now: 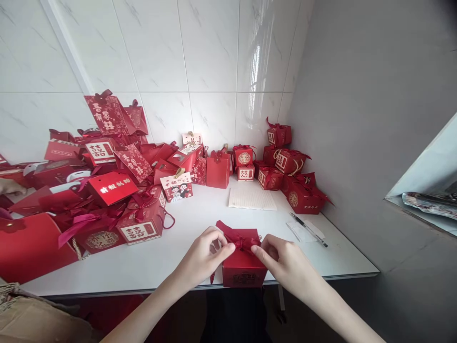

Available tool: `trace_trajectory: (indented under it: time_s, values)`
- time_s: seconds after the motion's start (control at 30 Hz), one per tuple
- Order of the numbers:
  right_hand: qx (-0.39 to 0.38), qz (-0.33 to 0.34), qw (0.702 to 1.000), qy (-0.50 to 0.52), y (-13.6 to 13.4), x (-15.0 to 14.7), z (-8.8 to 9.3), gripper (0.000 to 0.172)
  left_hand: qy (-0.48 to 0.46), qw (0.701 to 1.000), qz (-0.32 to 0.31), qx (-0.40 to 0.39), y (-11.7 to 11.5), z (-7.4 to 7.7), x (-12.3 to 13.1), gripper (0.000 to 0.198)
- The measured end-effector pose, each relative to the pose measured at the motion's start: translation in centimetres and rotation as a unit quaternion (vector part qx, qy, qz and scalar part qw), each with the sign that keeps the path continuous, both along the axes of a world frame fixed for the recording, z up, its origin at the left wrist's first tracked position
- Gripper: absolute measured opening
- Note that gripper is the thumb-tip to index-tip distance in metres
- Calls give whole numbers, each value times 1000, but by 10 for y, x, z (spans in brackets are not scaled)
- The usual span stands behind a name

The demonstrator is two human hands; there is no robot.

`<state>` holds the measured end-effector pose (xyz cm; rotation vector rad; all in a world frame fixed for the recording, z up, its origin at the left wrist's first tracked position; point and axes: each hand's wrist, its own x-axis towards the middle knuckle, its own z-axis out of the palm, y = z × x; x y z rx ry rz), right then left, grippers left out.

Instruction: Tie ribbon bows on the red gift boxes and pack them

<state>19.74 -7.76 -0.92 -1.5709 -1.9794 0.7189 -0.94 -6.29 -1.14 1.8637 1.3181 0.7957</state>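
Note:
A red gift box (246,267) stands at the front edge of the white table, with a dark red ribbon (242,242) tied in a bow across its top. My left hand (212,250) pinches the left side of the bow between thumb and fingers. On the other side, my right hand (276,252) grips the bow's right loop, thumb on top. Both hands rest close over the lid, and the ribbon's knot shows between them. One ribbon tail sticks up behind my left fingers; another hangs at the box's left side.
Many red boxes (139,233) are heaped on the left of the table (193,219). More boxes (303,195) are stacked at the back right. Lined paper (252,199) and a pen (309,229) lie beyond my hands. Another person's hand (12,186) reaches in at far left.

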Motion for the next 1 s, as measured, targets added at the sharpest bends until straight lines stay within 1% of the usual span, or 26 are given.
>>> trace_trajectory:
  time_s: [0.13,0.2,0.27,0.33,0.4,0.47,0.57,0.67,0.7,0.77,0.83,0.93,1.0]
  values:
    - [24,-34,999,-4,8,9,2,33,55,998,-4,42,-4,1,-1,20]
    - [12,-27,1000,3,15,17,2,34,58,997,-1,54,-3,-1,-1,20]
    - [-42,10,999,-4,21,25,2,40,48,997,0,54,-1,-3,0,29]
    - [-118,62,991,-6,27,33,1,48,48,997,10,54,2,-4,0,33]
    - [-172,104,979,32,30,37,-1,52,67,995,23,64,3,-5,1,34]
    - [-189,129,970,86,33,40,-3,51,95,991,31,87,4,-4,2,33]
    - [-172,123,969,129,37,40,-4,48,129,981,35,142,5,-4,3,25]
    - [-146,100,972,156,44,41,-2,46,116,974,10,192,5,-7,2,9]
    - [-135,95,973,161,47,40,0,48,106,973,-4,204,5,-8,2,9]
    - [-107,90,977,162,55,39,2,49,93,971,-33,219,6,-9,2,18]
    - [-69,89,982,151,65,35,5,48,101,967,-67,225,6,-8,2,26]
    - [-16,91,988,120,79,25,6,38,134,959,-109,227,9,-7,2,37]
    - [26,74,992,94,82,18,5,28,158,955,-118,223,10,-7,2,43]
